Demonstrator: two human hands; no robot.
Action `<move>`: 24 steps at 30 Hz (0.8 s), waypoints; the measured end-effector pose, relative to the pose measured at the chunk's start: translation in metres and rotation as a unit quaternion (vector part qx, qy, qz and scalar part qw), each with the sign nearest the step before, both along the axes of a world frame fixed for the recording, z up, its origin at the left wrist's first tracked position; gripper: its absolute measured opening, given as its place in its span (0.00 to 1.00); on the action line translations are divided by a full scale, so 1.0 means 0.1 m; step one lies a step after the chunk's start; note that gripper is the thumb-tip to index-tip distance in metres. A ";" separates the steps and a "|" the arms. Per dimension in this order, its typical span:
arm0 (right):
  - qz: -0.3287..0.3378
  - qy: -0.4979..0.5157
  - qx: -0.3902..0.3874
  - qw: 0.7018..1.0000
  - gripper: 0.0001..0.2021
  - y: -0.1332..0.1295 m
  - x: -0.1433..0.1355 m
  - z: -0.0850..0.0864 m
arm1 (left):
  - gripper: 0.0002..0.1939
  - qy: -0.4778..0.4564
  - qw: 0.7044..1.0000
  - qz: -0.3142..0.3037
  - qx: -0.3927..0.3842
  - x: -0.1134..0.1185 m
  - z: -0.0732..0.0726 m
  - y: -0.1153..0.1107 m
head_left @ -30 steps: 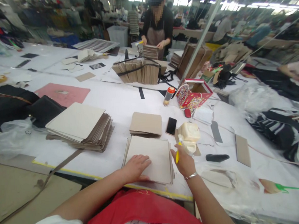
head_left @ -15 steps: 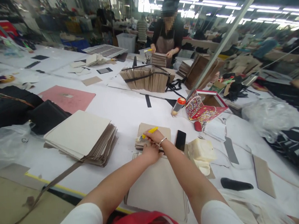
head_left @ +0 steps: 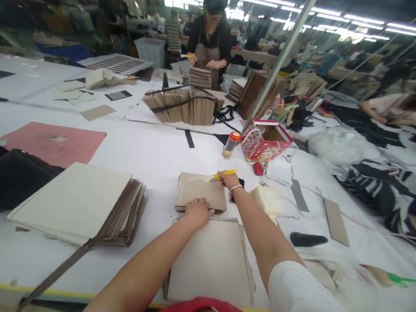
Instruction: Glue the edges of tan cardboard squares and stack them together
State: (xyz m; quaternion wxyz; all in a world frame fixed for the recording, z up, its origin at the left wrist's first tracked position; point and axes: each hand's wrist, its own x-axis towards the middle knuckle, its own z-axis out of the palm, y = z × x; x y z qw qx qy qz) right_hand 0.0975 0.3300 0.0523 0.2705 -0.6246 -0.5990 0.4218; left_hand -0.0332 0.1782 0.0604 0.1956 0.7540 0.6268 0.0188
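My right hand [head_left: 228, 178] is closed round the yellow handle of a brush [head_left: 226, 172]. The bristles touch the far part of the top sheet on a small stack of brown boards [head_left: 198, 187]. My left hand [head_left: 198, 212] lies with fingers spread on the near edge of that stack and holds nothing. Between my forearms, nearer to me, is a pile of larger pale boards [head_left: 208, 260]. A dark phone [head_left: 241, 184] is partly hidden behind my right wrist.
A big board stack [head_left: 79, 198] stands at left, near a pink sheet [head_left: 53, 140]. Ahead are bundled boards [head_left: 179, 108], a red-capped bottle [head_left: 231, 145] and a red patterned bag [head_left: 266, 142]. A yellowish block [head_left: 268, 199] lies right. Across the table a person [head_left: 209, 42] handles boards.
My right hand with the brush has moved away from my left hand, toward the far right of the small stack. My left hand now lies flatter. The whole view has shifted to the right.
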 end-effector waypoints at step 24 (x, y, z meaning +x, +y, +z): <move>0.157 -0.131 0.275 0.939 0.13 -1.77 0.99 0.51 | 0.18 0.091 0.994 -0.063 0.003 0.07 0.02 0.31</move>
